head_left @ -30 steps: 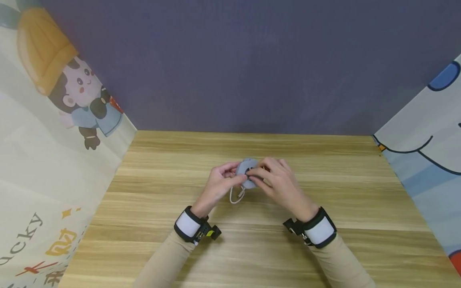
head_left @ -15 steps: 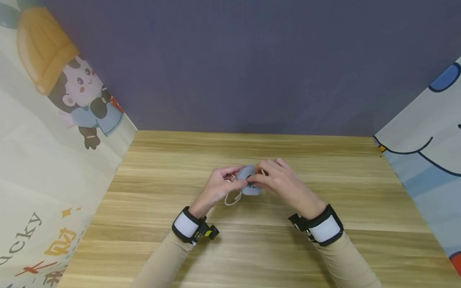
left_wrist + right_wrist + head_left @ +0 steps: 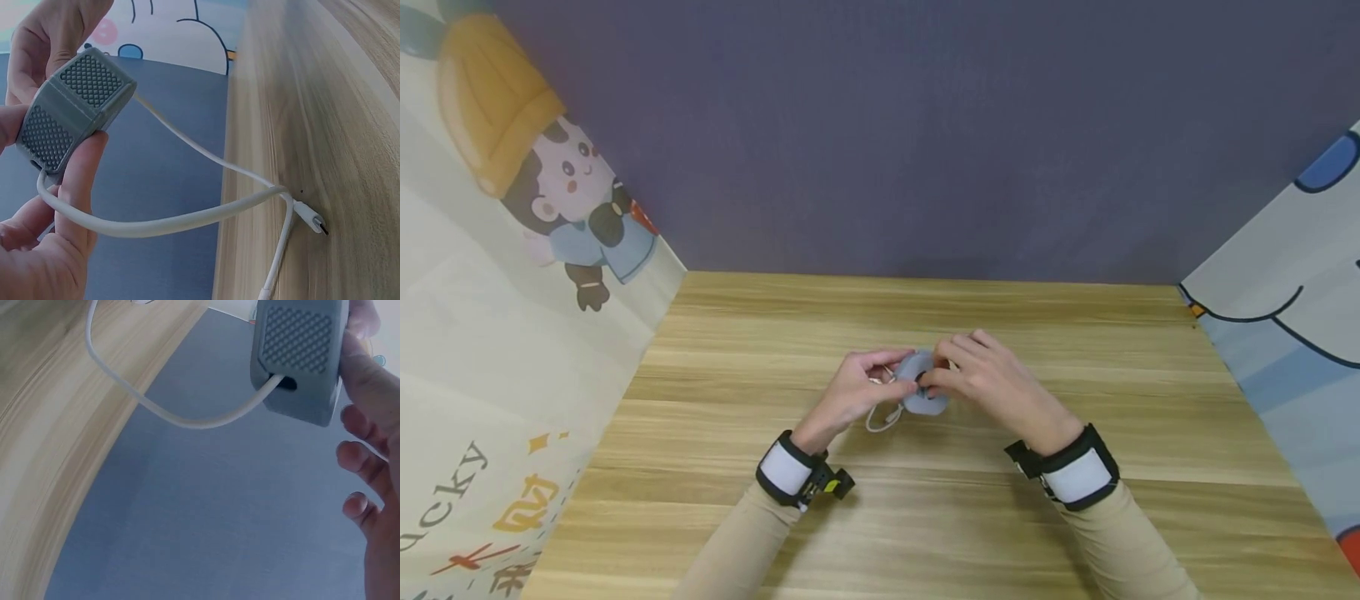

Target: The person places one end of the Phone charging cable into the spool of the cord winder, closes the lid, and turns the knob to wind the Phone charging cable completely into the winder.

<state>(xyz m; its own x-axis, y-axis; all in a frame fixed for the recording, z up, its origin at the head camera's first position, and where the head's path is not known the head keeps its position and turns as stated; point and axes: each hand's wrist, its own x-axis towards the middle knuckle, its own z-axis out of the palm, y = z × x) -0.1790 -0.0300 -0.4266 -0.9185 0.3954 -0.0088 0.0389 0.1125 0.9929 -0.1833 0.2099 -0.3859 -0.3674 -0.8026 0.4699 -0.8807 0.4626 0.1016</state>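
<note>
A grey faceted cable winder (image 3: 925,406) with knurled panels is held off the table between both hands. My left hand (image 3: 847,402) grips it from the left, thumb on its face and fingers beneath. My right hand (image 3: 996,387) pinches at the dark centre of that face with thumb and forefinger; the other fingers are curled loosely, and the exact part pinched is hidden. A white cable (image 3: 156,226) leaves slots in the winder's sides and loops below my left hand. At one cable end is a USB-C plug (image 3: 309,219), visible in the left wrist view.
The wood-grain table (image 3: 925,533) spreads beneath the hands. Behind it rises a dark blue-grey panel (image 3: 880,142). Cartoon-printed sheets flank it, one on the left (image 3: 467,333) and another on the right (image 3: 1285,392). Each wrist bears a strapped camera.
The winder has shifted slightly toward the person and to the right, and has turned a little. My right hand's fingers have moved around its centre. The cable loop has swung slightly left.
</note>
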